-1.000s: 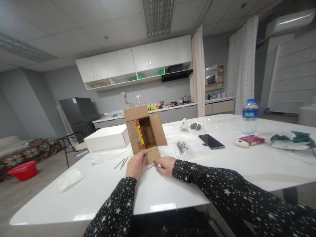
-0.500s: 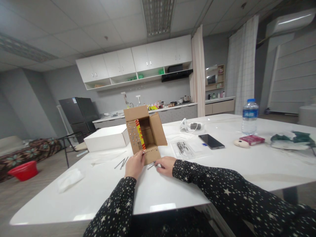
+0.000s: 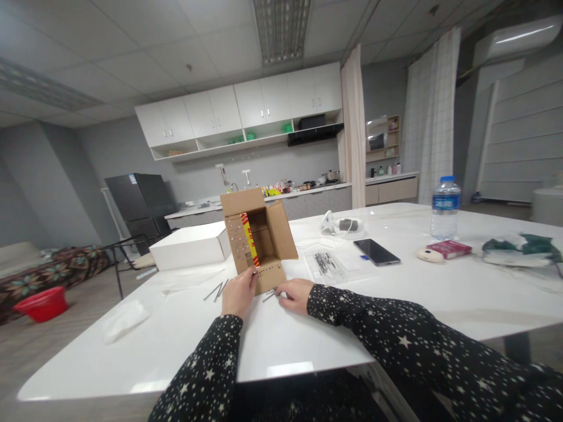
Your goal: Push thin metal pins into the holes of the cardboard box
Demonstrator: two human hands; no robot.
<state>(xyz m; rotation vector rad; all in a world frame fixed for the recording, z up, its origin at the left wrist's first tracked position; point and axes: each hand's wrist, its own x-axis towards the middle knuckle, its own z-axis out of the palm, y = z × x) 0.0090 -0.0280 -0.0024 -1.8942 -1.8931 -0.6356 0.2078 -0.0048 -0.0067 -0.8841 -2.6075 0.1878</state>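
- Almost nothing has shifted since the earlier frames: both hands and the cardboard box (image 3: 257,243) sit where they were a second ago, with only the slightest change in the left fingers at the box's front flap.
- A person in star-print black sleeves works at a white table (image 3: 185,346), the open brown box standing upright near its middle, flaps raised, a red-and-yellow strip showing inside its left wall.
- The left hand (image 3: 238,295) rests on the table against the box's lower front flap, its fingers curled and its fingertips pinching the edge of that flap.
- The right hand (image 3: 294,295) lies palm down just right of the box, fingers bent over a thin metal rod (image 3: 269,295) on the tabletop; whether it grips the rod cannot be told.
- More thin rods (image 3: 216,291) lie loose on the table just left of the left hand.
- A flat white box (image 3: 190,247) sits behind and to the left, touching or nearly touching the cardboard box.
- To the right lie a clear bag of small parts (image 3: 328,264), a dark phone (image 3: 376,251), a red packet (image 3: 449,248) and a water bottle (image 3: 445,207), well apart from the hands.
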